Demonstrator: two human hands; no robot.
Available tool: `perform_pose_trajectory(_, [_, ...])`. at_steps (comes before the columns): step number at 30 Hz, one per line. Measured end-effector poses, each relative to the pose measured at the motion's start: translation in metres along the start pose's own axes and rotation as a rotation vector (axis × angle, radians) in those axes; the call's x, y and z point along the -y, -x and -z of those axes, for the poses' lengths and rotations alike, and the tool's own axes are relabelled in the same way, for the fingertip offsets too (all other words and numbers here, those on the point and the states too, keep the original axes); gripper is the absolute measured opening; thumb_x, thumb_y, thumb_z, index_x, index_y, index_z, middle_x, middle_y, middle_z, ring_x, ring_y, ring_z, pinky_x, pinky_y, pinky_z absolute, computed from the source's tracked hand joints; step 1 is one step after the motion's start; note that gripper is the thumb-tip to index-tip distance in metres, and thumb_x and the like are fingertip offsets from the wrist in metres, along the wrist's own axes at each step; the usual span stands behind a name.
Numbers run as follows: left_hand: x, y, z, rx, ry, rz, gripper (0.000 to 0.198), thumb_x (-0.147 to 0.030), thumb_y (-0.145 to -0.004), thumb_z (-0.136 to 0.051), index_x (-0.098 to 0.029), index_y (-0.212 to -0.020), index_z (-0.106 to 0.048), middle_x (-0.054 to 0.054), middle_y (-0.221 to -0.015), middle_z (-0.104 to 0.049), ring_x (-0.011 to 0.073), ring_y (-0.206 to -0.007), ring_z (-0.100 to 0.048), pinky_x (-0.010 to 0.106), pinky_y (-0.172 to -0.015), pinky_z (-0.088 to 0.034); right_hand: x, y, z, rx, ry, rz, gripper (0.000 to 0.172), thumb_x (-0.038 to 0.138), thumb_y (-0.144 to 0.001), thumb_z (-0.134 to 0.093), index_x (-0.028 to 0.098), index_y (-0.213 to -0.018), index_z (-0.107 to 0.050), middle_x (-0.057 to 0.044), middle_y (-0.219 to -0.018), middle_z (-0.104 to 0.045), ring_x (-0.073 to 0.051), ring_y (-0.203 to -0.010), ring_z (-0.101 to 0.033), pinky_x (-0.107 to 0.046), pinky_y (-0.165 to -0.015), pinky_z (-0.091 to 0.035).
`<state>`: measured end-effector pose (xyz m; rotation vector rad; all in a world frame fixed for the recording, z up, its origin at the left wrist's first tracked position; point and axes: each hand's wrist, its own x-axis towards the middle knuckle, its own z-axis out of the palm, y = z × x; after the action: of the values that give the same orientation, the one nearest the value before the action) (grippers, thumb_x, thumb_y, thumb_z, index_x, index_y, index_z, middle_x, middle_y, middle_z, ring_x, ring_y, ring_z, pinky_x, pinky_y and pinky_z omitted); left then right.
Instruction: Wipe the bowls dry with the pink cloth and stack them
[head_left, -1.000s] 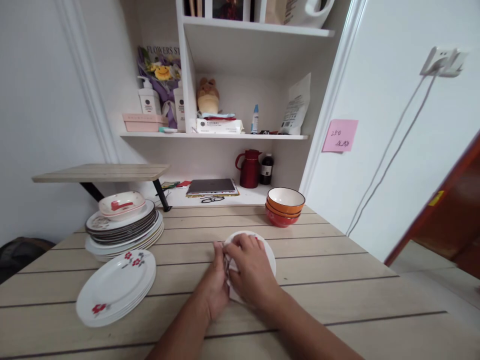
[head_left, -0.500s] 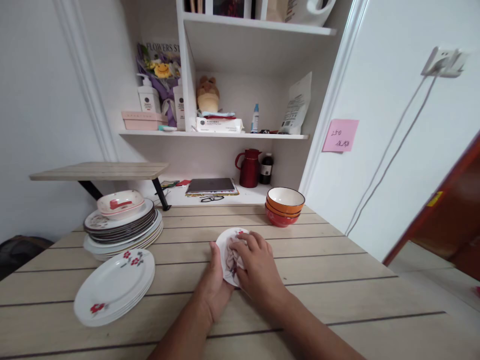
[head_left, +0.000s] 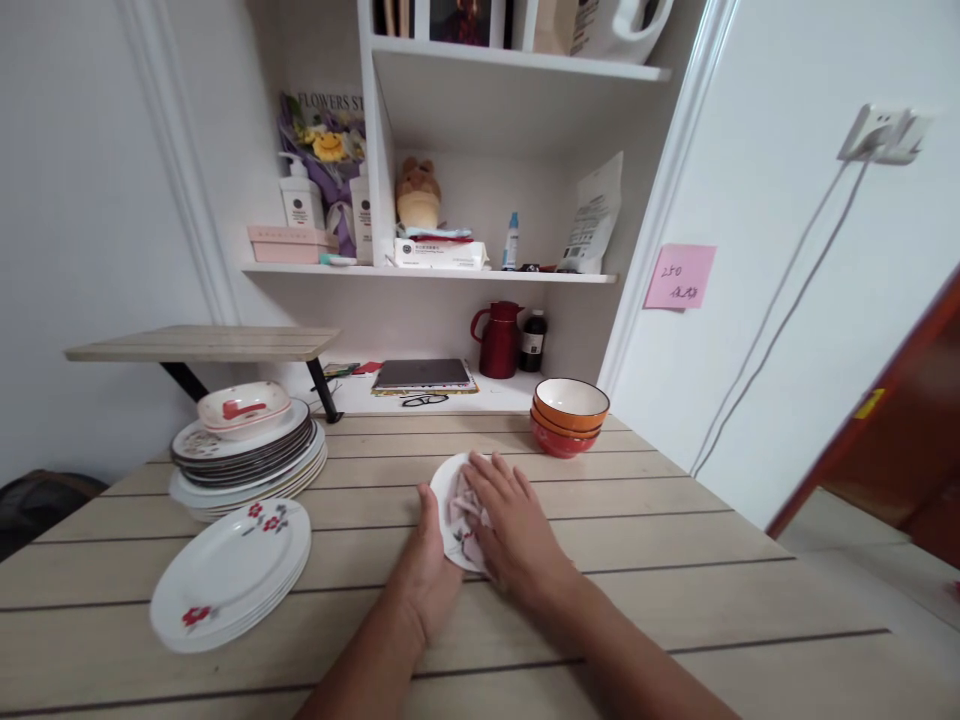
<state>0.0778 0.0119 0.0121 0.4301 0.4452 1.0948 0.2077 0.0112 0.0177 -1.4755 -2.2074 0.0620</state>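
A small white plate (head_left: 444, 492) with a red flower print is tilted up over the table's middle. My left hand (head_left: 430, 560) grips it by the left and lower rim, thumb up along the edge. Across its face my right hand (head_left: 517, 525) presses a crumpled pale pink cloth (head_left: 463, 505), fingers laid over it; part of the cloth is hidden under them. To the left lies a short stack of oval white plates (head_left: 232, 575) with red flowers.
Behind those stands a taller stack of plates (head_left: 251, 455) with a patterned bowl (head_left: 244, 408) on top, beside a raised wooden stand (head_left: 206, 343). Stacked orange and red bowls (head_left: 570, 418) sit back right. A red jug (head_left: 499, 342) and a laptop (head_left: 421, 373) are at the rear.
My right hand and the cloth have shifted slightly over the plate, the fingers now flatter and farther up. The left hand keeps its hold. The view has tipped up a little.
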Motion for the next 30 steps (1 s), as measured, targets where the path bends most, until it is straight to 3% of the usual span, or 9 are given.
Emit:
perform_pose_trajectory(3, [-0.008,0.002,0.009,-0.111,-0.041,0.045,0.077,-0.07,-0.093,-0.032,-0.011,-0.133,-0.06,0.018,-0.127,-0.068,0.0295,-0.126,-0.059,0.041,-0.109,-0.043,0.023,0.01,-0.009,0.094,-0.098,0.152,0.065,0.018,-0.089,-0.052,0.023,-0.152,-0.038,-0.005,-0.163,-0.032,-0.026,-0.153,-0.02,-0.048,-0.123,-0.02])
perform_pose_trajectory(6, [-0.011,0.001,0.014,-0.122,-0.064,0.078,0.081,-0.075,-0.09,-0.034,-0.012,-0.134,-0.059,0.018,-0.128,-0.067,0.0301,-0.125,-0.06,0.042,-0.107,-0.045,0.032,0.006,-0.011,0.117,-0.136,0.212,0.068,0.021,-0.091,-0.052,0.025,-0.155,-0.031,-0.004,-0.164,-0.031,-0.025,-0.153,-0.02,-0.048,-0.122,-0.022])
perform_pose_trajectory(10, [-0.004,-0.005,0.011,-0.022,-0.08,0.031,0.074,-0.074,-0.089,-0.038,-0.022,-0.14,-0.054,0.013,-0.133,-0.066,0.0275,-0.126,-0.059,0.043,-0.107,-0.045,0.013,-0.01,0.001,0.004,-0.05,0.107,0.054,0.026,-0.098,-0.045,0.028,-0.151,-0.039,-0.004,-0.164,-0.031,-0.029,-0.153,-0.02,-0.058,-0.121,-0.016])
perform_pose_trajectory(14, [0.003,-0.008,0.008,0.086,-0.121,0.052,0.068,-0.065,-0.089,-0.053,-0.02,-0.14,-0.053,0.015,-0.13,-0.067,0.0298,-0.122,-0.062,0.046,-0.105,-0.046,-0.009,-0.017,0.008,-0.158,0.034,-0.062,0.05,0.031,-0.098,-0.044,0.028,-0.148,-0.044,-0.007,-0.161,-0.036,-0.034,-0.151,-0.024,-0.063,-0.118,-0.017])
perform_pose_trajectory(17, [0.004,-0.005,0.009,0.09,-0.172,0.021,0.061,-0.048,-0.088,-0.068,-0.017,-0.138,-0.055,0.016,-0.126,-0.069,0.0292,-0.116,-0.065,0.043,-0.103,-0.048,-0.009,-0.015,0.006,-0.202,0.019,-0.117,0.051,0.028,-0.094,-0.049,0.025,-0.145,-0.049,-0.012,-0.157,-0.042,-0.035,-0.146,-0.032,-0.062,-0.116,-0.021])
perform_pose_trajectory(20, [0.003,-0.003,0.01,0.049,-0.186,-0.039,0.055,-0.04,-0.088,-0.071,-0.018,-0.136,-0.057,0.014,-0.12,-0.072,0.0273,-0.109,-0.069,0.04,-0.099,-0.051,-0.001,-0.011,0.008,-0.163,-0.055,-0.07,0.055,0.031,-0.093,-0.052,0.027,-0.147,-0.046,-0.012,-0.159,-0.039,-0.034,-0.147,-0.029,-0.062,-0.117,-0.015])
perform_pose_trajectory(23, [0.001,-0.003,0.009,0.0,-0.189,-0.014,0.048,-0.042,-0.09,-0.067,-0.016,-0.13,-0.061,0.014,-0.111,-0.075,0.0276,-0.102,-0.072,0.041,-0.093,-0.055,0.0,-0.006,0.022,-0.037,-0.218,0.004,0.076,0.041,-0.083,-0.067,0.029,-0.152,-0.038,-0.011,-0.166,-0.023,-0.035,-0.152,-0.014,-0.063,-0.119,-0.005])
perform_pose_trajectory(26, [0.001,-0.002,0.005,-0.054,-0.189,0.015,0.045,-0.036,-0.089,-0.069,-0.014,-0.127,-0.063,0.014,-0.108,-0.076,0.0277,-0.098,-0.073,0.04,-0.089,-0.057,-0.011,0.002,0.038,0.085,-0.54,0.056,0.093,0.047,-0.076,-0.074,0.032,-0.155,-0.029,-0.008,-0.169,-0.008,-0.033,-0.154,-0.004,-0.06,-0.12,-0.005])
perform_pose_trajectory(30, [0.0,-0.003,0.001,-0.087,-0.162,-0.033,0.041,-0.026,-0.087,-0.069,-0.013,-0.125,-0.064,0.014,-0.106,-0.076,0.0258,-0.095,-0.074,0.038,-0.089,-0.058,-0.025,0.005,0.041,-0.014,-1.089,-0.023,0.069,0.059,-0.09,-0.055,0.038,-0.152,-0.033,-0.003,-0.168,-0.018,-0.028,-0.153,-0.014,-0.053,-0.12,-0.016])
